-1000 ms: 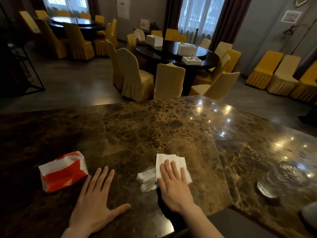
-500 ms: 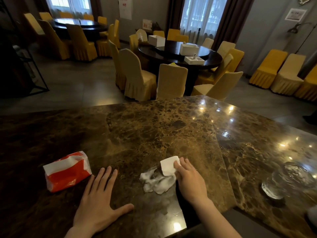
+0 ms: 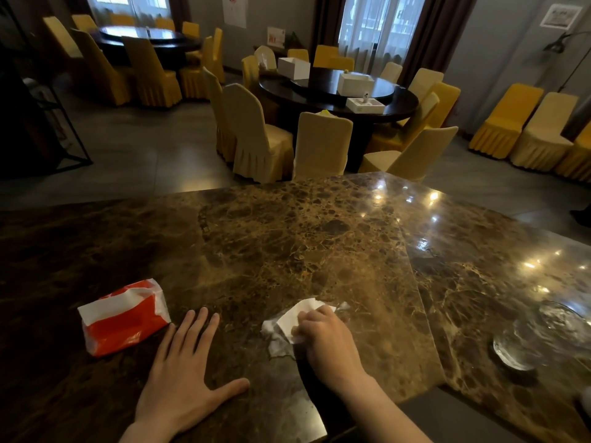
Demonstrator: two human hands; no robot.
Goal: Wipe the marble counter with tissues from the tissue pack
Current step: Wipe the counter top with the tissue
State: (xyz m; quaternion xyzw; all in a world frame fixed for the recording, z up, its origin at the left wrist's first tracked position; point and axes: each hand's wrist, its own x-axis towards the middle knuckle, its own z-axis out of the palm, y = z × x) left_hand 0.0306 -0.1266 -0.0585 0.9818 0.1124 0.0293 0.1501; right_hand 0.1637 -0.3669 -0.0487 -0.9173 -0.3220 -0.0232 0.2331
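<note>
A brown marble counter (image 3: 287, 244) fills the lower half of the view. My right hand (image 3: 326, 340) is curled over white tissues (image 3: 294, 318) near the front edge and grips them against the stone. A crumpled part of the tissue sticks out to the left of the hand. My left hand (image 3: 185, 372) lies flat on the counter with fingers spread and holds nothing. The red and white tissue pack (image 3: 123, 318) lies just left of my left hand, with its white opening facing up.
A clear glass dish (image 3: 537, 340) stands on the counter at the right. Beyond the counter's far edge are cream-covered chairs (image 3: 321, 145) and a round dark table (image 3: 339, 91) with white boxes. More yellow chairs line the right wall.
My right hand went from flat on the tissue to curled around it, bunching it up. The hand and tissue shifted slightly right. My left hand and the pack stayed put.
</note>
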